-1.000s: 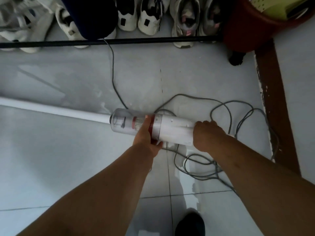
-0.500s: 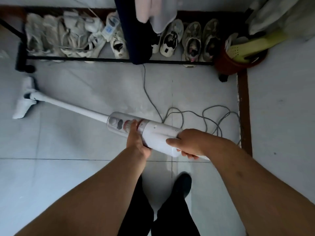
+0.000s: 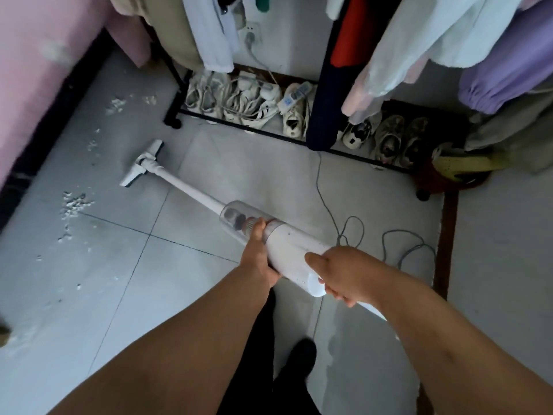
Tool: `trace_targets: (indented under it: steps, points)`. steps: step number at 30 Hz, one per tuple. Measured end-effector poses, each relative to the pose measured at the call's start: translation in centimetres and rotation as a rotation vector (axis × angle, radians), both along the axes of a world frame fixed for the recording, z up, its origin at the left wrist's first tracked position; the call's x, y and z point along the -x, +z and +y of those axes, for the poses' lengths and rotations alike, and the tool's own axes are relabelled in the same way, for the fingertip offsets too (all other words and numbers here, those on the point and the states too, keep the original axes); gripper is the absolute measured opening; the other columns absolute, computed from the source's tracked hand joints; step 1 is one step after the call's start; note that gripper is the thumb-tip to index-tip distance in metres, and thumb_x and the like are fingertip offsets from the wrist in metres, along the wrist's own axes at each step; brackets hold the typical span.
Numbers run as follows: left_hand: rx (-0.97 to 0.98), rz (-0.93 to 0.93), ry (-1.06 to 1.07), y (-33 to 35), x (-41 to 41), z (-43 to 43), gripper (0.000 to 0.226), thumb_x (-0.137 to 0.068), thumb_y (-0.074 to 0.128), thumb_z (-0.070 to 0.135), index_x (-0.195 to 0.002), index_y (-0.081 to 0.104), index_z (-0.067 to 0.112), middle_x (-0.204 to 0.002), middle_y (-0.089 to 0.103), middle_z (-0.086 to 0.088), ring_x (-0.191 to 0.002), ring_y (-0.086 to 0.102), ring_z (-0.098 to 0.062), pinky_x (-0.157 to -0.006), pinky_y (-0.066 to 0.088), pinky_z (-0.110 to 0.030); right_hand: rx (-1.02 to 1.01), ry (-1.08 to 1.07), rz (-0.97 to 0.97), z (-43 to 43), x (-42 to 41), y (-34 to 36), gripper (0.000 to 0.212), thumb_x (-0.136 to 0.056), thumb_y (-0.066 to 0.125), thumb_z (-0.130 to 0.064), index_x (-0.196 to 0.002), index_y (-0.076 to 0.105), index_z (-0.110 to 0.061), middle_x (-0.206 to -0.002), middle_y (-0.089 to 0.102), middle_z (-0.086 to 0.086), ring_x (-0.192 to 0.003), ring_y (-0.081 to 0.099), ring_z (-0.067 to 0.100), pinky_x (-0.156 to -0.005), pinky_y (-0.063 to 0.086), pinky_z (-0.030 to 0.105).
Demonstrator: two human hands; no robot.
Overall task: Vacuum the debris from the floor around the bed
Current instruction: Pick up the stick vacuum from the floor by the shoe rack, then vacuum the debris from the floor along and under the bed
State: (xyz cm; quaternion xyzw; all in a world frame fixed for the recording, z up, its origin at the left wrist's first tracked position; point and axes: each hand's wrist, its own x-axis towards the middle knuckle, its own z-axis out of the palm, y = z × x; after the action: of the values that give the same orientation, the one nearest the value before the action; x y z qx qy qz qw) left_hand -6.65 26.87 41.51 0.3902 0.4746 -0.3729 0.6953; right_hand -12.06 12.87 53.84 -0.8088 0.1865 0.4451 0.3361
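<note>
The bed (image 3: 36,85), covered in pink, fills the ten o'clock corner of the view. Its dark base runs along the grey tiled floor (image 3: 89,295). Beside that base lies the debris (image 3: 73,205): white crumbs in a dense patch at nine o'clock, with thinner specks strung up toward eleven o'clock, where a second small heap sits.

The vacuum (image 3: 293,253) is a slim white stick model, slanting from ten o'clock down to four o'clock. Its flat white floor head (image 3: 140,164) rests on the tiles at about two o'clock of the dense patch, near the crumbs but apart from them. A thin white tube (image 3: 185,187) runs from the head to a clear dust cup (image 3: 236,217), with dark and reddish filter parts visible inside. Behind a thin red ring comes the smooth white motor body.

The left hand (image 3: 257,259) grasps the vacuum where cup meets body, wrapped round it from the near side with the thumb lying up against the cup. The right hand (image 3: 344,274) grasps the rear end of the body, its fingers (image 3: 336,295) curled underneath.

A grey cord (image 3: 326,199) trails and loops on the floor at one o'clock of the hands. At twelve o'clock of the view, pale shoes (image 3: 239,100) line up under a black rack (image 3: 173,119) hung with clothes (image 3: 449,40). A red tub (image 3: 443,181) sits at three o'clock.
</note>
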Motion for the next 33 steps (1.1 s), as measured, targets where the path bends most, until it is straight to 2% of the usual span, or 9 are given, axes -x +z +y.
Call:
trace_targets:
  steps: [3, 5, 8, 10, 16, 20, 23, 26, 33]
  points:
    - [0.008, -0.036, 0.025, 2.7, 0.2, 2.3, 0.053, -0.082, 0.066, 0.066, -0.105, 0.072, 0.019, -0.093, 0.079, -0.013, -0.093, 0.072, -0.033, -0.088, 0.054, -0.053, 0.026, 0.006, -0.002, 2.4, -0.1, 2.4, 0.048, -0.093, 0.031, -0.042, -0.071, 0.054, -0.007, -0.058, 0.059, 0.008, -0.044, 0.051, 0.020, -0.051, 0.042, 0.026]
    - [-0.003, -0.048, 0.063, 3.9, 0.1, 4.1, 0.055, -0.081, 0.069, 0.063, -0.112, 0.071, 0.018, -0.098, 0.078, -0.013, -0.096, 0.072, -0.033, -0.089, 0.056, -0.052, 0.028, 0.029, -0.013, 4.1, -0.6, 3.7, 0.048, -0.090, 0.030, -0.041, -0.066, 0.054, -0.006, -0.053, 0.059, 0.005, -0.036, 0.048, 0.019, -0.055, 0.042, 0.027]
    - [-0.034, -0.044, 0.103, 4.9, -0.4, 7.1, 0.057, -0.075, 0.079, 0.058, -0.112, 0.069, 0.016, -0.096, 0.078, -0.014, -0.093, 0.074, -0.031, -0.076, 0.060, -0.048, 0.012, 0.038, -0.014, 7.0, -1.5, 4.7, 0.046, -0.091, 0.030, -0.036, -0.068, 0.054, -0.005, -0.055, 0.058, 0.007, -0.035, 0.047, 0.021, -0.060, 0.044, 0.029]
    - [-0.040, -0.034, 0.141, 5.2, -0.8, 9.0, 0.058, -0.074, 0.081, 0.057, -0.112, 0.069, 0.015, -0.098, 0.078, -0.015, -0.094, 0.074, -0.031, -0.072, 0.059, -0.046, 0.005, 0.039, -0.008, 8.9, -2.1, 4.9, 0.043, -0.092, 0.031, -0.033, -0.071, 0.054, -0.004, -0.056, 0.057, 0.007, -0.032, 0.046, 0.018, -0.053, 0.042, 0.025]
    - [-0.062, -0.047, 0.180, 4.6, -3.0, 14.9, 0.055, -0.072, 0.083, 0.054, -0.107, 0.070, 0.014, -0.097, 0.078, -0.013, -0.097, 0.072, -0.030, -0.069, 0.058, -0.041, -0.037, 0.004, 0.001, 14.5, -4.4, 3.2, 0.035, -0.089, 0.036, -0.028, -0.066, 0.051, -0.006, -0.049, 0.053, 0.006, -0.029, 0.041, 0.016, -0.040, 0.036, 0.018]
    - [-0.100, -0.073, 0.176, 2.5, -5.8, 19.7, 0.057, -0.069, 0.086, 0.051, -0.110, 0.071, 0.014, -0.097, 0.079, -0.012, -0.098, 0.073, -0.029, -0.088, 0.057, -0.045, -0.099, -0.054, 0.028, 19.1, -6.6, 1.2, 0.031, -0.087, 0.039, -0.030, -0.074, 0.056, -0.007, -0.056, 0.058, 0.005, -0.043, 0.050, 0.019, -0.039, 0.037, 0.016]
    - [-0.121, -0.076, 0.140, 1.3, -7.8, 22.5, 0.057, -0.069, 0.087, 0.051, -0.110, 0.072, 0.014, -0.097, 0.079, -0.011, -0.099, 0.073, -0.029, -0.098, 0.054, -0.048, -0.147, -0.101, 0.061, 21.9, -8.1, 0.1, 0.034, -0.091, 0.038, -0.032, -0.085, 0.059, -0.005, -0.060, 0.060, 0.006, -0.037, 0.052, 0.016, -0.037, 0.038, 0.015]
    - [-0.138, -0.077, 0.100, 0.1, -10.1, 24.5, 0.052, -0.073, 0.084, 0.051, -0.109, 0.071, 0.015, -0.101, 0.078, -0.010, -0.100, 0.072, -0.028, -0.101, 0.053, -0.048, -0.135, -0.126, 0.048, 24.1, -9.9, -0.9, 0.037, -0.092, 0.037, -0.035, -0.078, 0.057, -0.007, -0.056, 0.058, 0.006, -0.037, 0.050, 0.017, -0.037, 0.037, 0.016]
    - [-0.140, -0.115, -0.007, -2.7, -16.1, 26.2, 0.045, -0.078, 0.079, 0.054, -0.100, 0.071, 0.015, -0.088, 0.079, -0.011, -0.085, 0.075, -0.026, -0.081, 0.058, -0.041, -0.104, -0.168, 0.005, 26.6, -15.1, -3.7, 0.041, -0.091, 0.035, -0.036, -0.074, 0.057, -0.006, -0.057, 0.058, 0.008, -0.045, 0.051, 0.024, -0.040, 0.038, 0.018]
